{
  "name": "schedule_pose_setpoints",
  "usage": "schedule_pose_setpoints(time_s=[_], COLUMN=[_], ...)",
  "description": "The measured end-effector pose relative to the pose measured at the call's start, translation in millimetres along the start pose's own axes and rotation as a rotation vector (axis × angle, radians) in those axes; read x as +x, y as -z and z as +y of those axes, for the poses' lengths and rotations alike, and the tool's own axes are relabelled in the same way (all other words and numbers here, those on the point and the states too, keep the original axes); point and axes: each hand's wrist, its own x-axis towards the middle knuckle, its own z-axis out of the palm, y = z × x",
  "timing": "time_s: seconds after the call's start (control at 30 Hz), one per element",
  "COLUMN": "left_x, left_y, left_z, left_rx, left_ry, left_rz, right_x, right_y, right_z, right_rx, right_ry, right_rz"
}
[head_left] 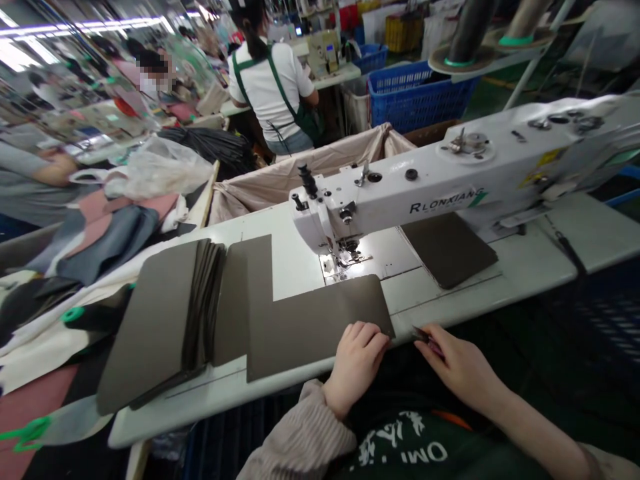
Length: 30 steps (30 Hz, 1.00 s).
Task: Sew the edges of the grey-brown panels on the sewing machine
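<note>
My left hand [356,363] has its curled fingers closed on the near right edge of an L-shaped dark grey-brown panel [310,327]; the thumb is hidden. The panel lies flat on the sewing table, in front of the needle area of a white sewing machine [390,193]. Just past the table edge, my right hand [450,357] pinches a small pointed tool [434,345] with a dark tip and a reddish handle, mostly covered by the fingers. Left of the L-shaped panel leans a thick stack of similar panels [155,313]. Another panel piece [445,250] lies under the machine arm.
Fabric scraps [115,230] and a dark thread cone [100,313] lie left of the table [225,393]. Behind the machine hangs a beige cloth-lined bin [260,183]. Further back are a blue basket [420,93] and a co-worker in a green apron [273,87].
</note>
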Motion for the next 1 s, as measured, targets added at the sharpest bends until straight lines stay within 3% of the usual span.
schedule_pose_setpoints(time_s=[0.4, 1.0], left_x=[-3, -2], left_y=[2, 2], left_z=[6, 4], left_rx=[-0.072, -0.074], left_ry=[0.096, 0.09], left_rz=[0.004, -0.012], right_x=[6, 8], right_y=[-24, -26], right_z=[-16, -20], right_rx=[-0.107, -0.099], right_ry=[0.072, 0.059], right_rz=[-0.078, -0.042])
